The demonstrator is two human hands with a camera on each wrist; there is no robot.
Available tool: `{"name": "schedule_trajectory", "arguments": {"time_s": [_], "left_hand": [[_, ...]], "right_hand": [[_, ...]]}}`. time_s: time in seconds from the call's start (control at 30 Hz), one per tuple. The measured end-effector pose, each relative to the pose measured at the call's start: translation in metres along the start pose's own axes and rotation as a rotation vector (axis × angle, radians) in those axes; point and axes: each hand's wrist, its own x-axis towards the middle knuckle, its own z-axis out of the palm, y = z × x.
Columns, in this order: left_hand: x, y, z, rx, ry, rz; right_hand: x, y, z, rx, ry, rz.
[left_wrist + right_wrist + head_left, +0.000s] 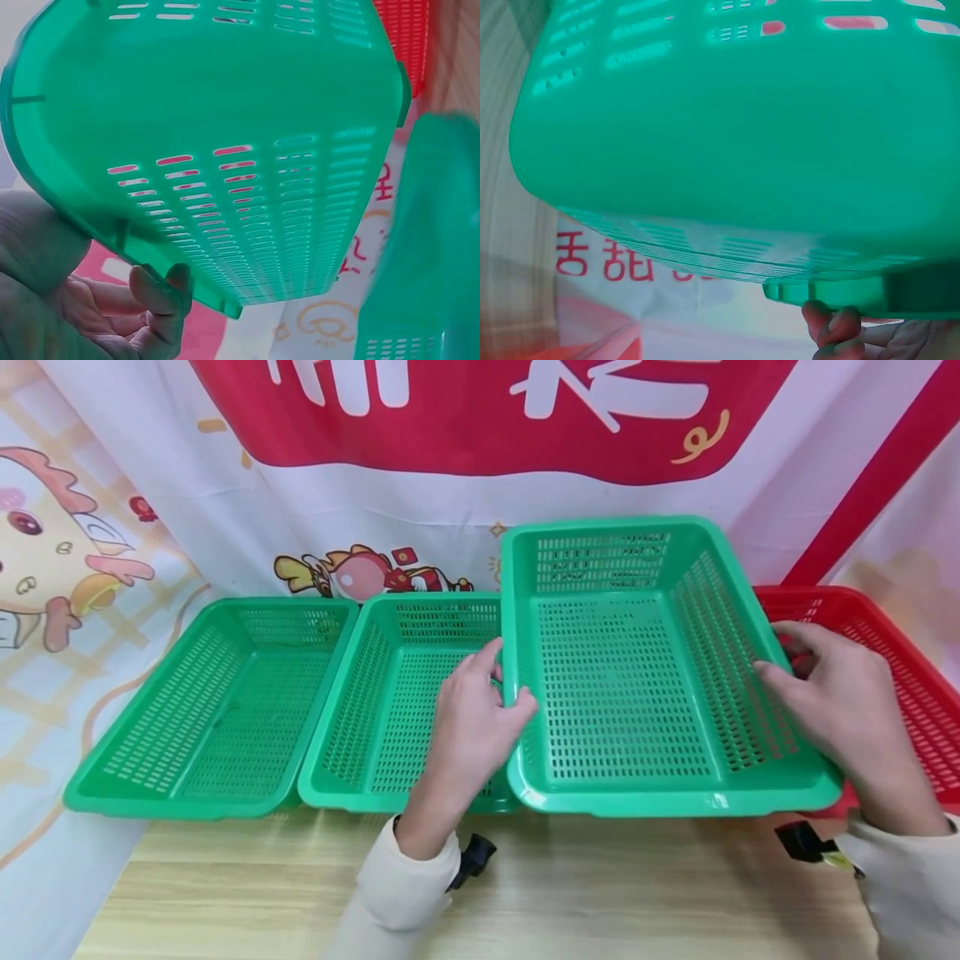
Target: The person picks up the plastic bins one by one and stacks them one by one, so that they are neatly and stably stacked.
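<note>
Both hands hold up a green basket point(615, 668), empty, in the head view. My left hand point(476, 718) grips its left rim, thumb over the edge; in the left wrist view the curled fingers of that hand point(127, 307) lie under the rim of the basket point(225, 90). On the right side, my right hand point(847, 702) grips the rim with the thumb inside; the right wrist view shows fingertips point(836, 330) beneath the rim of the basket point(705, 150). The raised basket overlaps a second green basket point(408, 804) and a red basket point(922, 685).
Another green basket point(176, 806) stands at the far left of the wooden table point(262, 885), beside the second one. Behind the row hangs a printed white and red cloth point(450, 502), which also runs along the left side.
</note>
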Motion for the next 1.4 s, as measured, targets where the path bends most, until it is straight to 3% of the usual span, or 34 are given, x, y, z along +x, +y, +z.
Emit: {"name": "schedule_trajectory", "arguments": {"time_s": [0.33,0.53,0.77,1.13,1.4], "left_hand": [[0.000,-0.012,-0.038,0.058,-0.027,-0.057],[0.004,-0.024,-0.059,0.108,-0.035,-0.067],[0.005,-0.037,-0.094,0.164,-0.041,-0.081],[0.004,-0.068,-0.137,0.249,-0.042,-0.067],[0.010,-0.093,-0.161,0.241,-0.041,-0.073]], "right_hand": [[0.001,-0.030,0.002,0.119,-0.049,-0.044],[0.003,-0.050,0.014,0.163,-0.059,-0.040],[0.004,-0.078,0.032,0.279,-0.051,-0.074],[0.009,-0.119,0.060,0.328,-0.054,-0.153],[0.012,-0.139,0.082,0.373,-0.061,-0.182]]}}
